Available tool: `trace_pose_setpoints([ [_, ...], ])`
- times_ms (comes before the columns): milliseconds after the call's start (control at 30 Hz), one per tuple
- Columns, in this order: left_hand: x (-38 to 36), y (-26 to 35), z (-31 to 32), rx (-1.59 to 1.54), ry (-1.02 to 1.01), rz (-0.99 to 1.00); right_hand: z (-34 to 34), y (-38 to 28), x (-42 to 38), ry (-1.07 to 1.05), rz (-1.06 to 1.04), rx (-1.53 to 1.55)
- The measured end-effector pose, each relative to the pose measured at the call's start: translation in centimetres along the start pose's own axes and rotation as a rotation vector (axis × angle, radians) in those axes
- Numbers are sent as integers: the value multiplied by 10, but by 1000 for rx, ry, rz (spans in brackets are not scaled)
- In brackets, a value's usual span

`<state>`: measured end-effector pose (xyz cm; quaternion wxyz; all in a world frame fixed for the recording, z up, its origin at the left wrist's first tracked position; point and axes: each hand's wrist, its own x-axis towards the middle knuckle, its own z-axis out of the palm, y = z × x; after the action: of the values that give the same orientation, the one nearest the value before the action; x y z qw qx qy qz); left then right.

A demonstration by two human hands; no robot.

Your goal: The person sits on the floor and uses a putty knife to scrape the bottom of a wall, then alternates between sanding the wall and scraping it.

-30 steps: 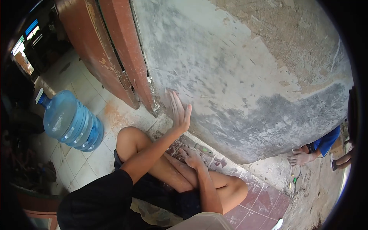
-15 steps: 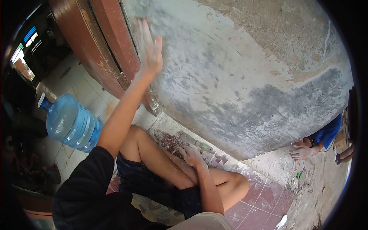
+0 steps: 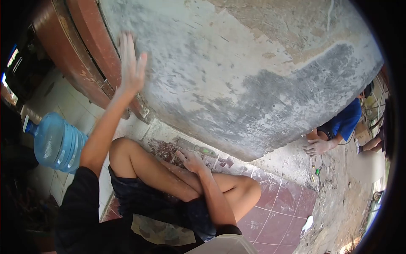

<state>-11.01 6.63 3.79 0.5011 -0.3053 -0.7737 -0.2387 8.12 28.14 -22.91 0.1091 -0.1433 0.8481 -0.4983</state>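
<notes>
My left hand (image 3: 133, 65) lies with fingers stretched out against the patchy grey wall (image 3: 203, 84), close beside the reddish-brown wooden frame (image 3: 91, 46). Nothing is held in it. Above my crossed legs, my right hand (image 3: 192, 162) hangs over the dusty floor tiles, fingers loosely apart and empty. Just beyond its fingertips a flat-bladed tool like a putty knife (image 3: 204, 150), with a greenish mark on its handle, rests at the foot of the wall. Pale dust coats both hands.
A large blue water bottle (image 3: 59, 142) stands left of my arm. Past the wall's right end, a person in a blue shirt (image 3: 344, 120) has a dusty hand (image 3: 318, 147) near the ground. A small green object (image 3: 317, 172) and a white object (image 3: 307, 225) lie at the right.
My view has swung right, so the scene sits further left. My left hand has slid slightly down the wall. My right hand stays near the tool. More of the blue-shirted person shows.
</notes>
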Motion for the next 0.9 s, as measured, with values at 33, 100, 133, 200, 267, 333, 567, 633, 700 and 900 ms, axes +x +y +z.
trace_pose_setpoints([
  [33,41,-1,-13,-18,54,31,-1,-6,5,-7,-13,2],
  [100,98,-8,-29,-24,121,49,-1,-8,7,-29,-7,-8],
  [133,113,-11,-34,-20,137,42,-2,-8,7,-22,10,-12],
  [200,106,0,-28,-7,190,56,-4,-10,7,-30,-8,-29],
  [267,60,-3,1,19,194,-64,-4,-10,-2,5,-6,-85],
  [333,-9,23,27,115,122,-241,2,-3,5,49,-47,-85],
  [567,-143,65,64,-200,-103,-571,4,-2,1,56,-18,-94],
  [633,-87,45,40,-59,-56,-490,1,-2,-3,41,3,-78],
  [700,-1,17,3,-14,41,-212,1,-5,-3,8,21,-60],
  [900,178,-2,-65,-178,114,-49,5,-11,2,-7,33,-105],
])
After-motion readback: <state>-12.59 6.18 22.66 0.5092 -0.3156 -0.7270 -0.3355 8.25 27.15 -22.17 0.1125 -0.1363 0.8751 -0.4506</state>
